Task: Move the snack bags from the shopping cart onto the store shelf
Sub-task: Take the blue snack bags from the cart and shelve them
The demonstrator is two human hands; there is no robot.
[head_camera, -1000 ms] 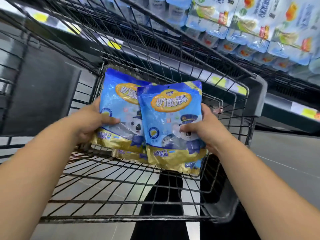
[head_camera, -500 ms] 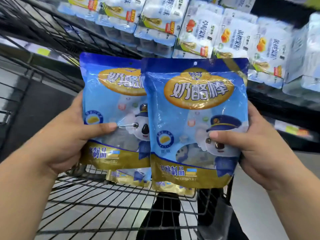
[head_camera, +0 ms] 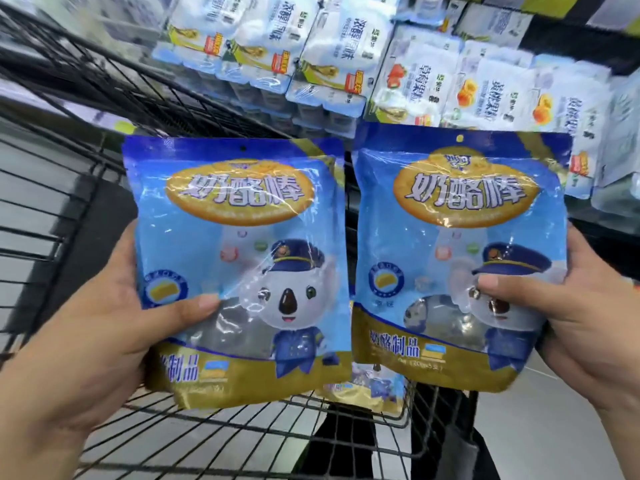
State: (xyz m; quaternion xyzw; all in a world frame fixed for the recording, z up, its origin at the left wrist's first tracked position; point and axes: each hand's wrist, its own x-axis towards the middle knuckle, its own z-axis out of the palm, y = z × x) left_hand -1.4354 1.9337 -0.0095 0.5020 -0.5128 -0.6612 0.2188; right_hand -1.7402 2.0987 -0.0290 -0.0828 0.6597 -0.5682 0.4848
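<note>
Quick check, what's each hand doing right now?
Left hand: holding the left snack bag, thumb across its front.
Right hand: holding the right snack bag, thumb across its front.

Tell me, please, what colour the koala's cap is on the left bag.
The cap is navy blue, clearest in the head view.

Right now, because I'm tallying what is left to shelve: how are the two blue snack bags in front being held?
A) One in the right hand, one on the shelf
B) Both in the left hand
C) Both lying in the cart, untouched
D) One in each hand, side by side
D: the left hand grips the left bag and the right hand grips the right bag, with both bags upright next to each other.
</note>
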